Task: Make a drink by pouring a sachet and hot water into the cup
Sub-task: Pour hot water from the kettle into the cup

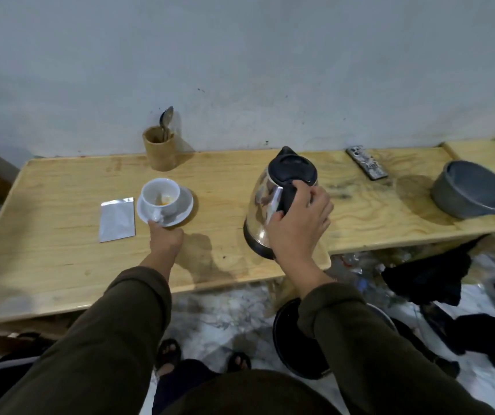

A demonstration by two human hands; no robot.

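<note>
A white cup (162,195) stands on a white saucer (184,205) on the wooden table (60,253), with orange powder at its bottom. My left hand (165,236) touches the near edge of the saucer below the cup's handle, fingers curled on the rim. A silver sachet (117,219) lies flat just left of the saucer. To the right stands a steel kettle (262,205) with a black lid, upright on the table. My right hand (298,223) is closed around the kettle's black handle.
A wooden holder (158,151) with a spoon (167,118) stands by the wall behind the cup. A phone (367,162) and a grey bowl (472,190) lie at the right. Below the table edge sit a dark pot (288,339) and dark cloth (431,277).
</note>
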